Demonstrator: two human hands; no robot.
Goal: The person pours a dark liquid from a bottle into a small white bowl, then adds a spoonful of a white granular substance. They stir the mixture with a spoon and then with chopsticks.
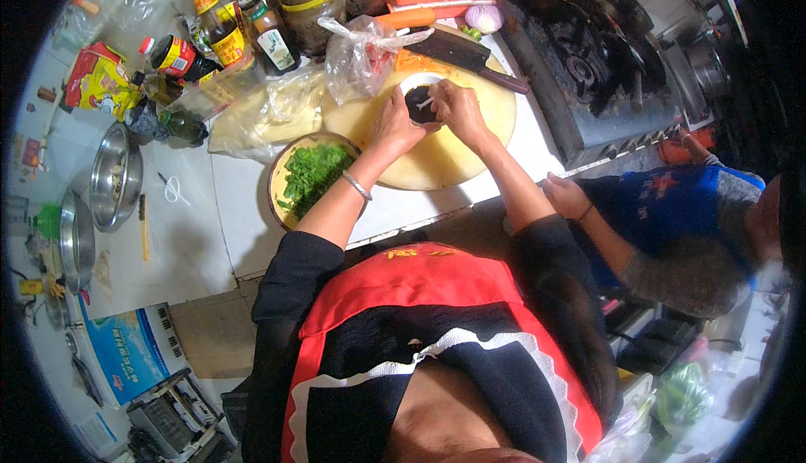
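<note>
My left hand [398, 122] grips the side of a small white bowl [420, 77] with dark liquid [415, 95] in it. Between the fingers of my right hand [459, 109] is a small white utensil, likely a spoon [425, 103], its lower end in the liquid. Both hands are over a round cutting board [428, 170]. Beyond them a cleaver [450, 47] lies across the board's far edge, by shredded carrot [412, 61]. A knotted clear plastic bag [356, 69] with red pieces sits beside the shreds. Chopped greens [315, 170] fill a bowl [272, 192] near my left forearm.
Sauce bottles [274, 38] and jars [308, 13] line the back. A gas stove [579, 79] stands at right, with a person in a blue apron [667, 211] before it. Scissors [173, 189] and steel bowls [129, 192] are at left. Half an onion [483, 19] lies behind the board.
</note>
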